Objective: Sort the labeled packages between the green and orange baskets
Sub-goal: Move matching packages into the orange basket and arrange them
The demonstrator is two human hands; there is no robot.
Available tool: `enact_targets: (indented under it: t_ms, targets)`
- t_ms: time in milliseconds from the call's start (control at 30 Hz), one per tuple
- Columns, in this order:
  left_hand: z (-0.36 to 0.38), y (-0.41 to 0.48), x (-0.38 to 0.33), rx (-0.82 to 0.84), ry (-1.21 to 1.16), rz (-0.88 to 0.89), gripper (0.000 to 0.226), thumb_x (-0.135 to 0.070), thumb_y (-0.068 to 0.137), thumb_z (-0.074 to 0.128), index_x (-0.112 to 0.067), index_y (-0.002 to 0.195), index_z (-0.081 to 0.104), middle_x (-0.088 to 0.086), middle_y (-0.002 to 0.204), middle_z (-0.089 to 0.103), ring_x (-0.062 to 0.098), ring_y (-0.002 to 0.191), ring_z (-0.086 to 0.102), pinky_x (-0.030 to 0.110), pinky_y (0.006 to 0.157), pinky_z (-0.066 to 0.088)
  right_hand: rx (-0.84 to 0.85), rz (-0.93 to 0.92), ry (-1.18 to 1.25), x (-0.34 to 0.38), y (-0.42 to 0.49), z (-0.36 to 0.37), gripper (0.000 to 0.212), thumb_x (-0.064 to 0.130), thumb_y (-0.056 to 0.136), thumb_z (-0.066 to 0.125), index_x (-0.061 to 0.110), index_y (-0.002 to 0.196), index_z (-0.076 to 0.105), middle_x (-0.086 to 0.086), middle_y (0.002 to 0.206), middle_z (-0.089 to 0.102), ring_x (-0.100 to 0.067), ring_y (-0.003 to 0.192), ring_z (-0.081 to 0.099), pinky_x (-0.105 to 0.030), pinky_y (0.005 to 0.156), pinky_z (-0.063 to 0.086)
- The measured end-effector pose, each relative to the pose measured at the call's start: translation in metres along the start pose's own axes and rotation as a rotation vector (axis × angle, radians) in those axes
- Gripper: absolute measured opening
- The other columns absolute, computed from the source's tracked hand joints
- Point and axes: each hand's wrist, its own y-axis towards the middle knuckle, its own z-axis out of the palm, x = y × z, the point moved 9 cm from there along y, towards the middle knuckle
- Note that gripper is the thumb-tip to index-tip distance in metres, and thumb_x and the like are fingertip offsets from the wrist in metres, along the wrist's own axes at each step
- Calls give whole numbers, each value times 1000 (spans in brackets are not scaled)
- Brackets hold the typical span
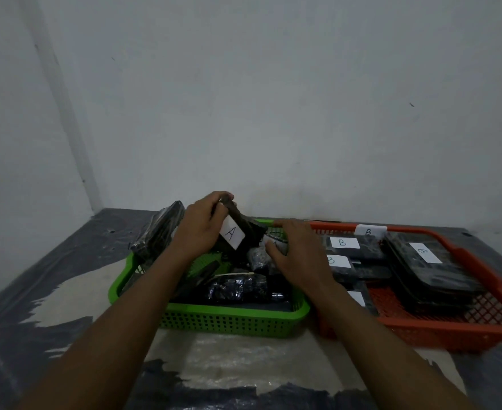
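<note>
Head view, read from 9 o'clock to 3 o'clock. A dark wrapped package (161,229) is seen propped against the far-left corner of the green basket (229,322), its label not visible. Next, the left hand (199,232) is shown with its fingers curled over the upper end of the package marked A (245,224), which is held tilted above the basket. The package's long axis runs from about 11 o'clock down to 5 o'clock, label toward the camera. The basket floor lies at 6 o'clock from those fingers, so a short lowering by the left hand, the nearer one, is judged to be all that remains.

The right hand (300,255) is spread over the basket's far-right part, fingers loosely extended toward 11 o'clock and nothing seen held. Contact with the packages beneath cannot be confirmed. At 3 o'clock the orange basket (451,329), tagged B, holds several B-marked packages (344,244).

Obscured: labels on the green basket's contents, any tag on that basket, and one white label half covered by the right forearm.
</note>
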Motion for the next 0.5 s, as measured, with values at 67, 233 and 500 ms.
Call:
enact_targets:
  t_ms: [67, 233, 500]
  targets:
    - [-4, -5, 8, -50, -234, -74, 30, -21, 106, 42, -17, 125, 65, -5, 114, 73, 11, 107, 69, 26, 85, 57, 62, 64, 270, 5, 7, 2, 46, 45, 94, 62, 24, 134, 54, 8, 128, 59, -6, 118, 51, -19, 91, 43]
    - [-8, -17, 31, -116, -487, -221, 32, -17, 105, 40, -24, 115, 69, -11, 104, 76, 14, 96, 70, 27, 80, 57, 147, 178, 602, 6, 22, 0, 28, 24, 94, 69, 20, 122, 66, 10, 113, 70, 13, 101, 62, -5, 80, 49]
    - [-28, -16, 21, 20, -120, -17, 29, -14, 101, 52, -31, 123, 60, -15, 108, 67, -1, 94, 65, 6, 69, 49, 280, -2, 360, 27, 41, 2, 22, 18, 96, 65, 20, 118, 70, -2, 108, 66, -16, 100, 62, -33, 88, 52]
